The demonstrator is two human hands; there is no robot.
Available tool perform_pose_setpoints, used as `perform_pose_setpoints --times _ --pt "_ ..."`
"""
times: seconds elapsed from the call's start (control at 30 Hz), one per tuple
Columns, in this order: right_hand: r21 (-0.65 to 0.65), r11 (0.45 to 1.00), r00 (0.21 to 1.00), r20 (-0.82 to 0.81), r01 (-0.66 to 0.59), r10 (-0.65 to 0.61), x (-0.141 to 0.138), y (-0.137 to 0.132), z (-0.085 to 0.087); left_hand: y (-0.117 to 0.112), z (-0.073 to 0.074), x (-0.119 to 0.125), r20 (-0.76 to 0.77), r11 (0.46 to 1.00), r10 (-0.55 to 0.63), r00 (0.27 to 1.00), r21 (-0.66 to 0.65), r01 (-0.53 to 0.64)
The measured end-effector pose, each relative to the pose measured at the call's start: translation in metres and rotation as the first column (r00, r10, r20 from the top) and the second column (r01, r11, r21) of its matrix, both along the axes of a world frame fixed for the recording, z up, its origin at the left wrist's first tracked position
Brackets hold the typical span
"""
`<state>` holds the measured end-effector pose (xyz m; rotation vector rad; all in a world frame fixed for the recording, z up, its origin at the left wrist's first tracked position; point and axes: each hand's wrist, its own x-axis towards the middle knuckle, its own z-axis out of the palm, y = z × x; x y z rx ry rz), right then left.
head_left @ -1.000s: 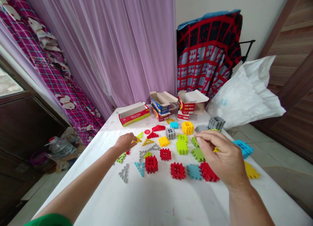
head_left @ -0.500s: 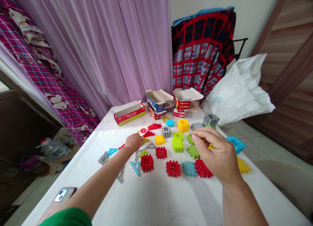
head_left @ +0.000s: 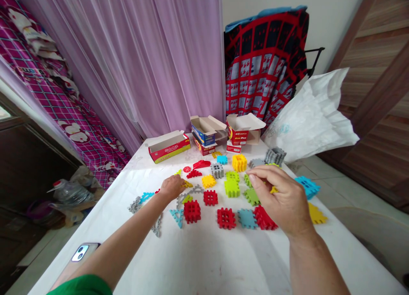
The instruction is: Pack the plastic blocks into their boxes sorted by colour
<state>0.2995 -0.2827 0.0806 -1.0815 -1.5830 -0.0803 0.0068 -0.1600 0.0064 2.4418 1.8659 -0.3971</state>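
Observation:
Many waffle-style plastic blocks lie on a white table (head_left: pixel 207 261): red squares (head_left: pixel 192 211), a blue square (head_left: pixel 246 218), green pieces (head_left: pixel 231 187), a yellow cube (head_left: pixel 239 162), grey cubes (head_left: pixel 275 156) and flat triangles (head_left: pixel 177 217). My left hand (head_left: pixel 171 187) reaches over the small flat pieces at centre left, fingers curled down onto a yellow triangle piece (head_left: pixel 187 184). My right hand (head_left: pixel 281 199) hovers above the green and red blocks at the right. Its fingers are bent together, and a bit of yellow (head_left: pixel 274 190) shows beneath them.
Three open cardboard boxes (head_left: pixel 169 146) stand along the table's far edge. A white plastic bag (head_left: pixel 313 116) lies at the far right beside a red and black blanket (head_left: pixel 262 69). A phone (head_left: pixel 82 253) rests near the left edge. Purple curtains hang behind.
The view has swung left and down, bringing the phone into sight. My left hand stays on the small pieces at centre left; my right hand holds its place over the green blocks.

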Motion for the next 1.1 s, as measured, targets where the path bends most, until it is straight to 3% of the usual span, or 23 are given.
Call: perform_pose_setpoints --times 0.2,0.5,0.77,1.1 --pt "0.004 1.0 1.0 0.012 -0.005 0.005 0.0 0.0 0.0 -0.003 0.0 -0.005 0.026 1.0 -0.015 1.0 0.018 0.015" --pt "-0.019 1.0 1.0 0.004 -0.004 0.004 0.0 0.001 -0.002 -0.026 0.013 -0.01 0.076 0.999 -0.037 0.996 0.022 0.036" --pt "-0.002 1.0 1.0 0.019 -0.011 0.011 -0.002 0.0 -0.001 -0.009 -0.001 0.014 0.068 0.997 -0.022 0.997 -0.076 0.028" --pt "-0.014 1.0 1.0 0.023 -0.017 0.017 0.001 0.002 -0.005 -0.004 -0.005 0.014 0.021 0.992 0.023 1.0 -0.121 -0.02"
